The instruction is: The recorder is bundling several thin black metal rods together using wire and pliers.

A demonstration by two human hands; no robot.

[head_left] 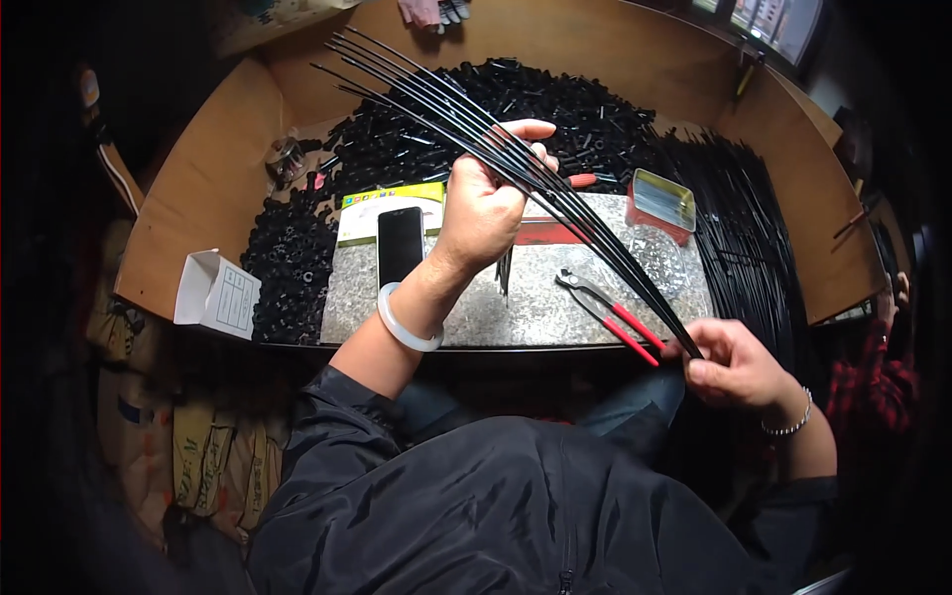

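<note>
A bundle of long thin black rods (627, 266) runs slantwise across the work area, from the far left down to the near right. My left hand (486, 203) is closed around its middle, the thumb side up and one finger pointing right. At the near end, my right hand (736, 367) pinches the rod tips between thumb and fingers. The far ends fan slightly apart. Beneath the bundle, pincers with red handles (635, 325) lie on a speckled stone slab (446, 322), close to my right hand. A few short dark rods (504, 273) show below my left wrist.
A phone (401, 248) lies on a yellow-green and white packet (359, 220). A red tin (662, 206) stands at the slab's right, beside many black rods (739, 228). Small black parts (387, 139) are heaped behind. A white carton (213, 293) sits left; wooden walls (635, 50) enclose the bench.
</note>
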